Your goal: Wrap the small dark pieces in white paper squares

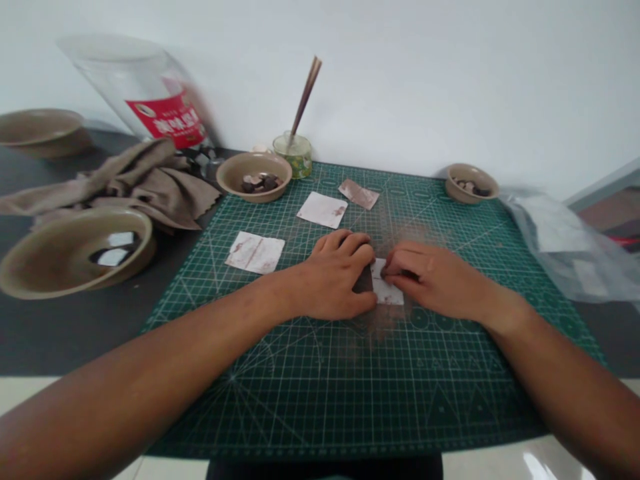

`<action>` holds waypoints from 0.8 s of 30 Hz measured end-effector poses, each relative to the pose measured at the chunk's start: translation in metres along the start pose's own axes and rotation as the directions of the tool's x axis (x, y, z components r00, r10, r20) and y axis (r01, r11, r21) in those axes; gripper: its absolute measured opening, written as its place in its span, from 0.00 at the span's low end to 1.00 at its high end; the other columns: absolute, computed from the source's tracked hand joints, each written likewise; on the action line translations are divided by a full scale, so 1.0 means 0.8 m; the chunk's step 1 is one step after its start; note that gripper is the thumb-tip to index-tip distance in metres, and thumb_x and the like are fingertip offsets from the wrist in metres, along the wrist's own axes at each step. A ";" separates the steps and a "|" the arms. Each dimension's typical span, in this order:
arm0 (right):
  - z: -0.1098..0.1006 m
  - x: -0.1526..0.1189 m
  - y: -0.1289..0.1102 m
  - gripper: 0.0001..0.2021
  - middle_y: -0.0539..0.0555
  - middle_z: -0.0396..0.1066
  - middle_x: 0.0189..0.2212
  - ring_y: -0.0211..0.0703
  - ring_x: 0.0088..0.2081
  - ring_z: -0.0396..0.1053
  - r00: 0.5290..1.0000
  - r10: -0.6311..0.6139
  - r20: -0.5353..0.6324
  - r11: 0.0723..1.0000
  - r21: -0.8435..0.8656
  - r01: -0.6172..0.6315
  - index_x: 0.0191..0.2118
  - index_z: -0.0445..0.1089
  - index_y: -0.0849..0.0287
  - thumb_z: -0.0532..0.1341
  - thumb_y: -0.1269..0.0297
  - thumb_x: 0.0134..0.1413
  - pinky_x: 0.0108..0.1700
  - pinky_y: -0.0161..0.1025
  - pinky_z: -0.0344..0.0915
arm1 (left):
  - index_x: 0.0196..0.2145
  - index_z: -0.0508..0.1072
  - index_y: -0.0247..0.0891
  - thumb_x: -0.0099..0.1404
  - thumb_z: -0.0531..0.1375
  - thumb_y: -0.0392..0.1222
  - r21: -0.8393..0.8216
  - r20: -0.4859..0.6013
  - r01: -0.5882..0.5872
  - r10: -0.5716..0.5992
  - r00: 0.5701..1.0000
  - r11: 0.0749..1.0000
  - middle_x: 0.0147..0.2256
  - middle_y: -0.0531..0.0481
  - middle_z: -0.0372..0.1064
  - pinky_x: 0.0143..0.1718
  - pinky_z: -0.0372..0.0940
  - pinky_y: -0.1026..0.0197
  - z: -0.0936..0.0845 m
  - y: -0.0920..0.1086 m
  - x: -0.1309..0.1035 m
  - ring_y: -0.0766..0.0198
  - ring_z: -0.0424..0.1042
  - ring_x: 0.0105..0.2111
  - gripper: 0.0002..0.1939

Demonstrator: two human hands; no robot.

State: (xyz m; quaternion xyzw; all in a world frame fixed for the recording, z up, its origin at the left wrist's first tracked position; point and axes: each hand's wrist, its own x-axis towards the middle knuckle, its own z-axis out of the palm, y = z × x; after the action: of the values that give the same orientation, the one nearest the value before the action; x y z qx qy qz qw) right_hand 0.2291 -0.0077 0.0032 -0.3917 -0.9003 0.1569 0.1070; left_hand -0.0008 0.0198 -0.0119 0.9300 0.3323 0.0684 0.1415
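My left hand [343, 277] lies palm down at the middle of the cutting mat [280, 413]. Its thumb stands apart from the fingers, and the fingertips rest at the left edge of a small white sheet [393, 295] with brown marks. A brownish patch shows between that thumb and forefinger. From the right, my right hand [440, 279] pinches a small dark piece [384, 272] against the sheet; most of the piece is hidden by the fingers. Brown powder is smeared on the mat around both hands.
Stained white squares [256, 252] and a brown one [359, 194] lie beyond my hands. Bowls [254, 190] [470, 193] hold dark pieces. At left are a larger bowl [50, 260], a cloth [150, 180] and a clear jar [135, 87]; a plastic bag [565, 247] lies right.
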 end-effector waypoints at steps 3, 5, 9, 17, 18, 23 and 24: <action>0.000 0.000 0.000 0.05 0.54 0.71 0.37 0.43 0.38 0.69 0.998 -0.039 0.048 0.998 0.042 0.037 0.37 0.71 0.58 0.58 0.68 0.66 0.41 0.41 0.64 | 0.53 0.64 0.41 0.65 0.58 0.53 0.002 -0.009 -0.011 0.011 1.000 1.000 0.63 0.43 0.55 0.65 0.50 0.40 0.001 0.000 0.000 0.43 0.51 0.64 0.23; 0.000 0.000 0.000 0.06 0.54 0.71 0.38 0.44 0.39 0.70 0.998 -0.037 0.045 0.999 0.039 0.035 0.38 0.71 0.58 0.58 0.68 0.66 0.42 0.41 0.65 | 0.52 0.64 0.40 0.65 0.58 0.53 0.007 -0.016 -0.010 0.010 1.000 1.000 0.63 0.42 0.55 0.65 0.50 0.40 0.002 0.000 0.000 0.43 0.51 0.64 0.22; -0.003 0.000 0.001 0.06 0.55 0.71 0.38 0.44 0.39 0.70 1.000 0.002 0.017 1.000 -0.006 -0.002 0.38 0.72 0.58 0.58 0.68 0.66 0.42 0.42 0.65 | 0.53 0.64 0.40 0.64 0.58 0.53 0.011 -0.024 0.004 -0.003 1.000 1.000 0.63 0.42 0.56 0.65 0.50 0.39 0.002 0.002 0.000 0.43 0.51 0.64 0.22; 0.002 0.002 0.002 0.07 0.56 0.72 0.39 0.45 0.41 0.70 1.000 -0.029 -0.007 0.999 -0.041 0.028 0.40 0.73 0.58 0.57 0.69 0.67 0.44 0.42 0.66 | 0.50 0.67 0.38 0.63 0.58 0.54 0.067 -0.097 0.010 -0.004 0.995 0.998 0.61 0.40 0.59 0.64 0.52 0.38 0.006 0.007 -0.003 0.41 0.55 0.62 0.22; 0.002 0.001 0.003 0.07 0.56 0.72 0.39 0.45 0.40 0.70 1.000 -0.031 -0.003 0.999 -0.037 0.031 0.39 0.73 0.58 0.57 0.69 0.67 0.44 0.42 0.66 | 0.50 0.67 0.38 0.64 0.58 0.54 0.075 -0.110 0.005 0.004 0.994 0.997 0.61 0.39 0.60 0.64 0.52 0.37 0.006 0.007 -0.003 0.41 0.56 0.62 0.22; 0.001 0.000 0.004 0.07 0.55 0.72 0.39 0.44 0.39 0.70 0.997 -0.061 0.055 0.998 0.000 0.061 0.40 0.73 0.58 0.56 0.68 0.67 0.43 0.42 0.66 | 0.48 0.68 0.37 0.64 0.58 0.53 0.113 -0.150 -0.010 0.027 0.988 0.994 0.58 0.39 0.62 0.63 0.52 0.37 0.009 0.010 -0.007 0.42 0.59 0.59 0.20; 0.000 0.000 0.005 0.07 0.55 0.72 0.39 0.45 0.40 0.70 0.998 -0.041 0.037 0.999 -0.021 0.042 0.40 0.73 0.58 0.56 0.68 0.67 0.44 0.42 0.66 | 0.47 0.68 0.37 0.64 0.57 0.53 0.118 -0.153 -0.007 0.026 0.988 0.993 0.58 0.39 0.62 0.63 0.52 0.37 0.009 0.011 -0.007 0.42 0.59 0.59 0.20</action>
State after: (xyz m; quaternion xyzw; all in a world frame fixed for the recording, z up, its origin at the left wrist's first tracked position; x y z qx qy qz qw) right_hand 0.2318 -0.0057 0.0016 -0.3710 -0.9117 0.1519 0.0893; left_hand 0.0016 0.0082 -0.0164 0.9313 0.3380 0.1217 0.0598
